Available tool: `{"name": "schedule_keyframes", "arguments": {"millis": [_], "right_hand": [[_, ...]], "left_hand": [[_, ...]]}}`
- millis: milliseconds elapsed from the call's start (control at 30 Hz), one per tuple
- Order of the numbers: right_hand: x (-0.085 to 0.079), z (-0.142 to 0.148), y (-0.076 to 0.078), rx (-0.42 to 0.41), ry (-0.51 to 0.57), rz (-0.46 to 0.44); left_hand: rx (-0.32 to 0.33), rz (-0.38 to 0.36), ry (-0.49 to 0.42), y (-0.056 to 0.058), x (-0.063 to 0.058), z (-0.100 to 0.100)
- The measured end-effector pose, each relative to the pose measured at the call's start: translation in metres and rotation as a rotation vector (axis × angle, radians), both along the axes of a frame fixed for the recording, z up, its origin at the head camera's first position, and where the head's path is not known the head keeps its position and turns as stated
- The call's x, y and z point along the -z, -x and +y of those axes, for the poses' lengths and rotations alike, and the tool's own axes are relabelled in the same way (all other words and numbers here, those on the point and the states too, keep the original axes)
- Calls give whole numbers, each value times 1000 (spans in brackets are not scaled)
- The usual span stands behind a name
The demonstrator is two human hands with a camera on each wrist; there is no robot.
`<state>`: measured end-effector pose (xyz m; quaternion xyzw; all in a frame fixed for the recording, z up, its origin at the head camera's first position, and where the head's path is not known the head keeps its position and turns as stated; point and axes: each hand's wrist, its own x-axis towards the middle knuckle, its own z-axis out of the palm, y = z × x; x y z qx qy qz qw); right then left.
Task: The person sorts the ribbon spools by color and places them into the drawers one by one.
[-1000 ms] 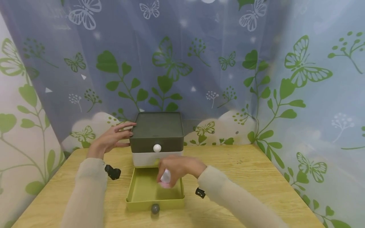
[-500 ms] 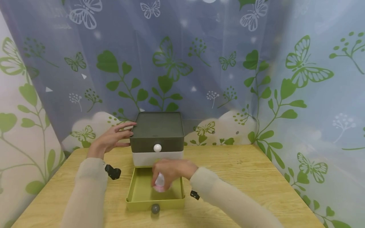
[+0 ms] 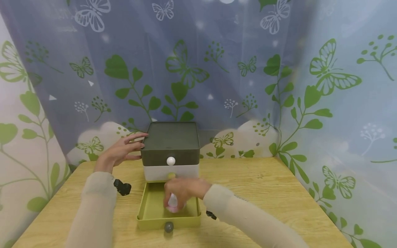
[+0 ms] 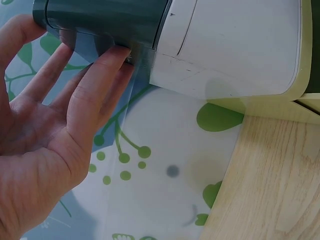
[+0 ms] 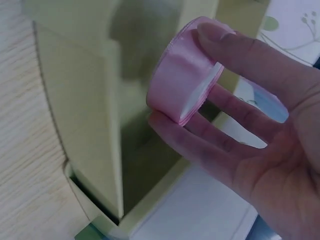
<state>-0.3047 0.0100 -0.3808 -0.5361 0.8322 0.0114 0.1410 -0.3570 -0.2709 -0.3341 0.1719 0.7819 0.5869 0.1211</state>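
Note:
A small desktop drawer cabinet (image 3: 173, 136) stands on the table, its upper tier dark green and its middle tier white. Its bottom yellow-green drawer (image 3: 152, 223) is pulled out. With fairly straight fingers, my left hand (image 3: 119, 151) touches the left side of the dark green tier, as the left wrist view also shows (image 4: 60, 120). My right hand (image 3: 187, 187) is over the pulled-out drawer and pinches a roll of pink ribbon (image 5: 175, 75) between thumb and fingers. In the head view the hand partly covers the ribbon roll (image 3: 172, 204); whether it touches the drawer floor I cannot tell.
A grey round knob (image 3: 169, 227) sticks out from the pulled-out drawer's front. The dark green tier has a white knob (image 3: 171, 161). Behind the wooden table (image 3: 242, 186) hangs a curtain (image 3: 223, 86) printed with butterflies and leaves.
My right hand has moved left, toward me and down with the roll of pink ribbon, deeper over the drawer. My left hand, the cabinet and the drawer have stayed put.

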Motion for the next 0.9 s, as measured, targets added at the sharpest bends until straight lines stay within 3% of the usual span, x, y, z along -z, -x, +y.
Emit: {"name": "schedule_keyframes", "arguments": {"millis": [333, 733, 900], "right_hand": [[11, -1, 7, -25, -50, 33], [16, -2, 12, 62, -101, 14], [18, -3, 13, 52, -102, 16]], "left_hand": [[-1, -3, -3, 1, 1, 0], [-7, -9, 1, 0, -1, 1], [-7, -10, -2, 0, -1, 1]]}}
